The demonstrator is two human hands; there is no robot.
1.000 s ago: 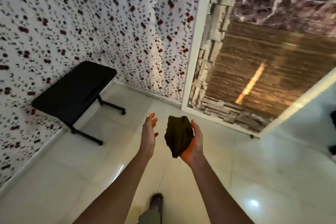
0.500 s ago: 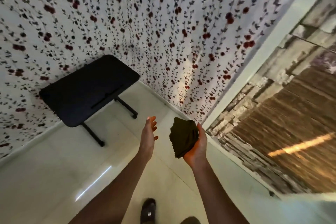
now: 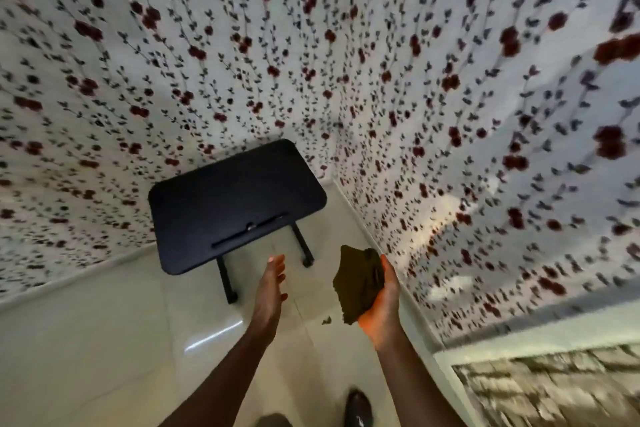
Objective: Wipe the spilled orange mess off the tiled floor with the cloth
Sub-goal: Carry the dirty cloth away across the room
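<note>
- Your right hand [image 3: 382, 302] is raised palm-up in front of you, fingers and thumb curled around a folded dark olive-green cloth [image 3: 358, 282], which sits in the palm, well above the floor.
- Your left hand [image 3: 272, 286] is held out beside it, fingers straight and together, holding nothing, with a gap between it and the cloth.
- Below both hands lies the glossy cream tiled floor [image 3: 104, 340]; a small dark scrap [image 3: 326, 320] lies on it under the cloth.
- A low black rectangular folding table [image 3: 235, 201] stands in the corner ahead, against the white wallpaper with red flowers [image 3: 415, 80].
- A dark shoe [image 3: 358, 407] shows at the bottom edge.
- No orange mess can be made out on the visible tiles.
</note>
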